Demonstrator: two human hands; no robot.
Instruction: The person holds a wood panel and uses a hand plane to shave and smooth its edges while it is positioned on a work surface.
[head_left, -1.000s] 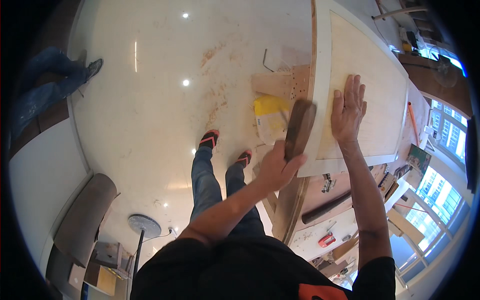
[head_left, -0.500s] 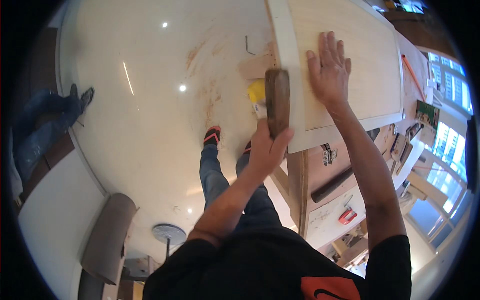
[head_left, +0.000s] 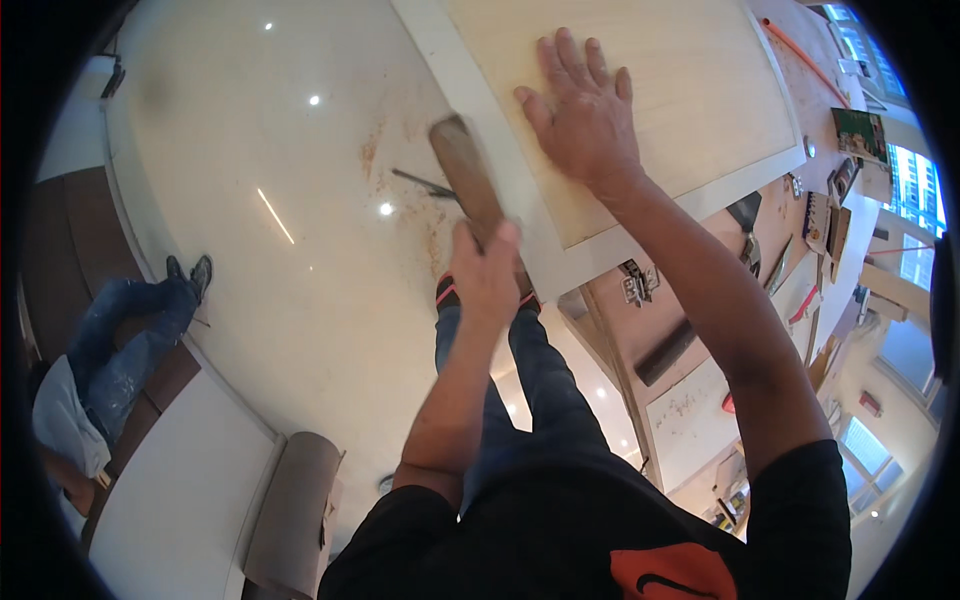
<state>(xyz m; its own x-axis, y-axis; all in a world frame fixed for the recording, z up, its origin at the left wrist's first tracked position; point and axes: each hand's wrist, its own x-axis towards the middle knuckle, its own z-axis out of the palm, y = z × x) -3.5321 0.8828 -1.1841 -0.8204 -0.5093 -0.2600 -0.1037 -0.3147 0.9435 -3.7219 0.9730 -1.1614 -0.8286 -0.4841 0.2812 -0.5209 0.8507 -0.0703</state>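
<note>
A pale wood panel with a white border (head_left: 690,90) lies across the workbench, its left edge toward the floor side. My right hand (head_left: 588,125) rests flat on its face with the fingers spread. In my left hand (head_left: 485,270) is a long brown wooden block (head_left: 470,175), gripped at its near end. The block is tilted along the panel's left edge and slightly blurred; whether it touches the edge I cannot tell. A thin dark bar (head_left: 425,183) shows just left of the block.
The workbench (head_left: 670,300) extends right, carrying a dark cylinder (head_left: 667,353), a black-handled scraper (head_left: 747,225), other tools and an orange tube (head_left: 800,55). A brown roll (head_left: 293,510) stands at lower left. Another person's legs (head_left: 140,320) show at far left. Sawdust marks the floor (head_left: 330,200).
The view has shifted, so the panel and both hands appear farther left. My left hand still grips the block, now more tilted; my right hand stays flat on the panel.
</note>
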